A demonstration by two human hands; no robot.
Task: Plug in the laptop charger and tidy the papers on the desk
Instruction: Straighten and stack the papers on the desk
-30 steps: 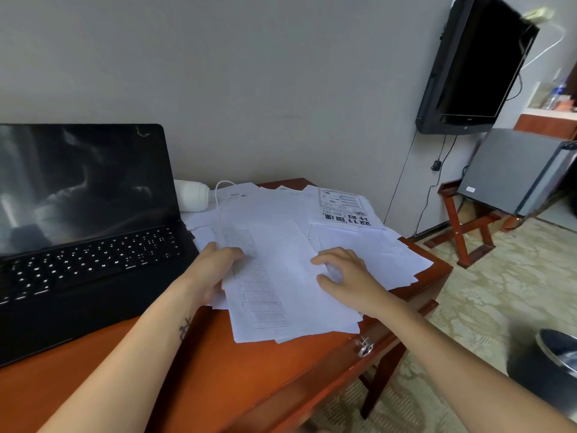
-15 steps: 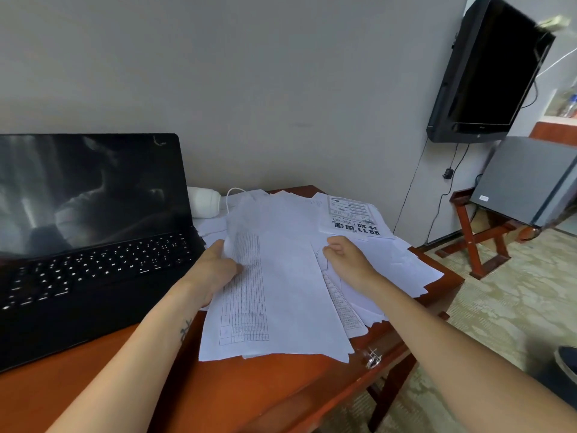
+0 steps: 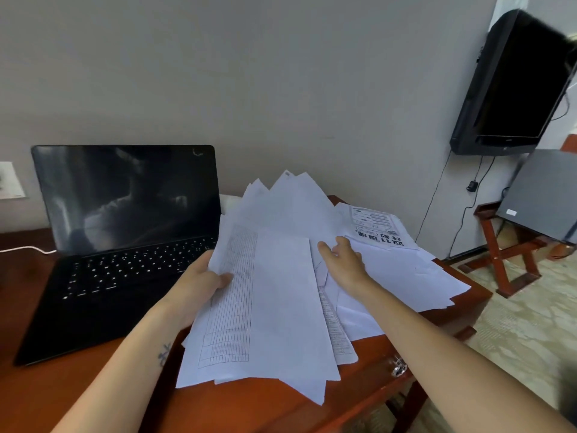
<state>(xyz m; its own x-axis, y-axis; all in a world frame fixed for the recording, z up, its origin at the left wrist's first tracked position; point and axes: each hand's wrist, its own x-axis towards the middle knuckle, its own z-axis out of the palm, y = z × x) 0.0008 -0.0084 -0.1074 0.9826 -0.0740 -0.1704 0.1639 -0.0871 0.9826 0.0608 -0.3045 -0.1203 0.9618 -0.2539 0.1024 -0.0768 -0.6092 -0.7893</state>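
Nearest, bare red-brown desk [image 3: 218,407], with one small metal drawer pull [image 3: 398,368] on its front edge. Two forearms reaching in from below, a small dark mark on the left one.

Above that, one fanned sheaf of papers [image 3: 281,307], a ruled table printed down its top sheet. Gripped at its left edge by the left hand [image 3: 199,282], thumb on top, fingers underneath. Near end low over the desk, far end tipped up toward the wall. Too overlapped to count sheet by sheet.

Just right of the sheaf, the right hand [image 3: 343,264]: relaxed, fingers loosely bent, touching the loose papers [image 3: 406,276] spread flat to the desk's right edge. Among them one printed sheet [image 3: 377,229] with bold characters, lying farthest back.

Left of the sheaf, one open black laptop [image 3: 125,232], screen dark, keys lit. One white cable [image 3: 28,250] curving along the desk at its left, below one wall outlet [image 3: 9,179]. Not clear whether plugged in at either end.

Farther right, one wall-mounted television [image 3: 515,89], two thin cords hanging below it, and one grey box [image 3: 543,195] on one wooden stand [image 3: 505,254].

Compared with half a second ago: sheaf lifted off the desk and tilted up, now covering nearly all of the white rounded thing beside the laptop; right hand slid farther back.
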